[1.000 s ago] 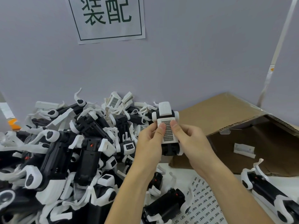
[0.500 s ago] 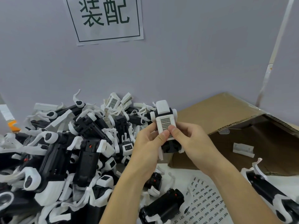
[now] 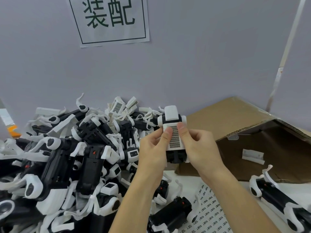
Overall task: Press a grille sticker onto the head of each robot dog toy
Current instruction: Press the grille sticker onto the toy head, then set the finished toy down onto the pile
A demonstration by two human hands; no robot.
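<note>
A heap of black-and-white robot dog toys (image 3: 70, 158) covers the left of the table and reaches up to the wall; a careless elbow could send some sliding into the work. Just right of the heap, the left hand (image 3: 154, 153) grips the raised toy (image 3: 174, 132) from its left side, thumb laid flat on the left edge of the grille sticker (image 3: 175, 137), which sits on the toy's white head. The right hand (image 3: 198, 148) clamps the toy from the other side, its thumb on the sticker's upper right corner. Both hands are closed around the toy, held in the air in front of the wall. The risk, as I judge it, is uneven pressing: the lower end of the sticker is under neither thumb and may lift or trap a bubble, and a sideways rub could skew it. Below the right forearm lies the sticker sheet (image 3: 208, 207), easy to crease. Further right, a cardboard box (image 3: 235, 118) lies open.
</note>
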